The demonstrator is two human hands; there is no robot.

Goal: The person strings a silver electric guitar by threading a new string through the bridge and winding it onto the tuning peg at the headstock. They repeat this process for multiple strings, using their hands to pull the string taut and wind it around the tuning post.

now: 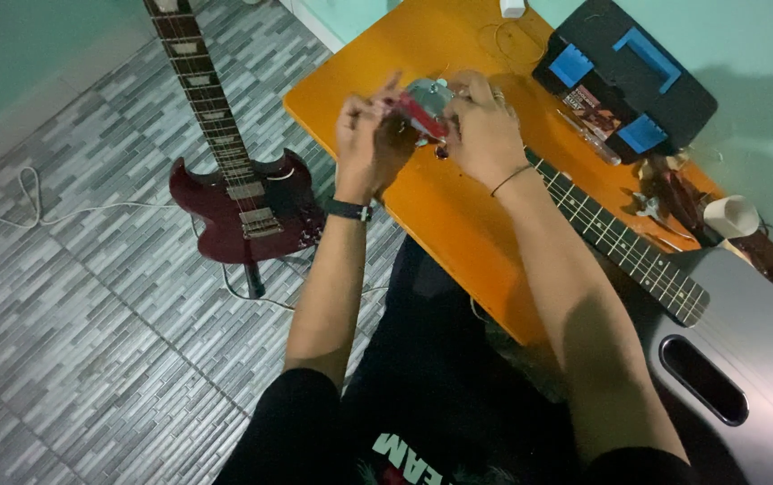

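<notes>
Just above the middle of the frame, both hands meet over the near edge of an orange table [458, 224]. The left hand [368, 139] and the right hand [485, 130] together grasp a small packet [422, 108], red along its lower side and silvery above, held in the air between them. The left fingers are curled and pinch its left end; the right fingers close on its right end, though what exactly the packet contains is hard to make out at this size. A black band sits on the left wrist and a thin one on the right.

At the left of the frame a dark red electric guitar [242, 202] stands upright on the grey tiled floor [72, 332], its neck running to the top edge. A pale cable [31, 207] lies on the tiles further left. At the upper right a black case with blue latches [629, 76] rests on the table. A grey guitar [728, 350] fills the lower right, its neck running up behind the right forearm
</notes>
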